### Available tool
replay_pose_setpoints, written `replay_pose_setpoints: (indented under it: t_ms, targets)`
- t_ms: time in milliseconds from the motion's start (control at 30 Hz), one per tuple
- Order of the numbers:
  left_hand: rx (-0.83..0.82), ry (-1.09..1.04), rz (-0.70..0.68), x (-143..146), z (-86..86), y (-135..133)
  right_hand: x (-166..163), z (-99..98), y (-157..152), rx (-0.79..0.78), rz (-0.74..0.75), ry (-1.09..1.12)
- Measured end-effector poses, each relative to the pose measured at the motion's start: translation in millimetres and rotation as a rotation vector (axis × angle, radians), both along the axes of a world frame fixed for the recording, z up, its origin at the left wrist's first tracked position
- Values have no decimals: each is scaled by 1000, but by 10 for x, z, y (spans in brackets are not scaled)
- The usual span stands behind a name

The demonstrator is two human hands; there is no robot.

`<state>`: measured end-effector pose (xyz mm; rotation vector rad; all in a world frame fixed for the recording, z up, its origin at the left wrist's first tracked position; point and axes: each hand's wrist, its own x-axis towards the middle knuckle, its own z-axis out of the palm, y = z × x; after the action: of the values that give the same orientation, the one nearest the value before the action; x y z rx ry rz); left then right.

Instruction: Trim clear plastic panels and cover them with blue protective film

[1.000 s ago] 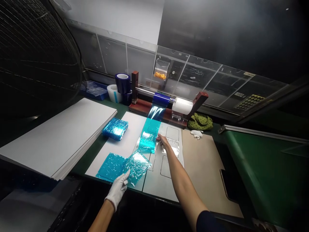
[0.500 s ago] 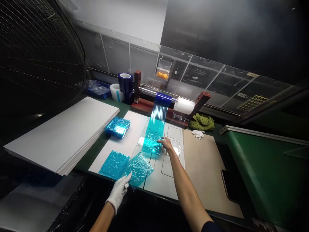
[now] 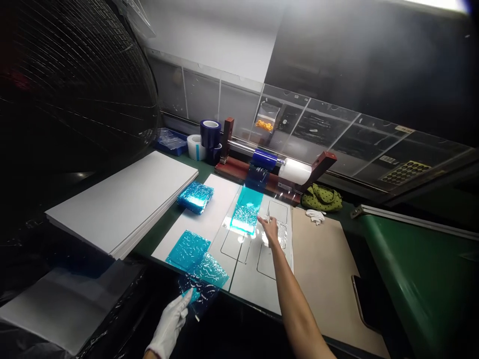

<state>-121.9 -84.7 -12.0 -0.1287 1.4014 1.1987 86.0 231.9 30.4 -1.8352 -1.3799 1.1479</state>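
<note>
My gloved left hand [image 3: 170, 321] pinches a corner of a crinkled blue film piece [image 3: 204, 279] that hangs over the bench's front edge. Beside it, another blue film piece [image 3: 187, 249] lies flat on the white sheet. My bare right hand [image 3: 270, 228] is closed on a thin pointed tool, right beside the strip of blue film [image 3: 247, 212] that runs down from the blue roll [image 3: 265, 159] on the red dispenser [image 3: 235, 169]. The strip lies on a white template board [image 3: 254, 259] with outlined rectangles.
A stack of blue-wrapped pieces [image 3: 195, 196] sits left of the strip. Large white boards [image 3: 123, 199] lie at left, a brown board [image 3: 325, 264] at right with a dark phone [image 3: 364, 299]. Tape rolls [image 3: 205, 137], a green pouch [image 3: 322, 197] and a spare white glove [image 3: 315, 215] stand behind.
My left hand drew the crinkled film piece back toward me, over the bench edge. My right hand slid a little toward me along the strip. The view shifted right.
</note>
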Motion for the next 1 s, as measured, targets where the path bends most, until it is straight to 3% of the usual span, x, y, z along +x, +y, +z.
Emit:
replay_pose_setpoints:
  t_ms: [133,233,367,467,600,733,867,1000]
  targets:
    - [9,-37,138,13,13,0,116,225,-357,101,32,-36]
    - [22,-22,228,-41,-6,23,210,255,-783,144,126,-29]
    - [35,34,319,-209,-54,165,370,52,-1318,59,254,19]
    - [52,77,339,-333,-98,368,500,-147,-1567,-28,259,79]
    - [45,135,315,-440,-157,613,646,-265,-1705,-43,229,92]
    - [17,206,251,-479,-218,711,740,-218,-1741,-35,217,66]
    - [-30,302,147,-498,-253,711,794,-170,-1736,-17,212,55]
    - [-101,449,-9,-600,-171,537,900,-224,-1657,5,160,38]
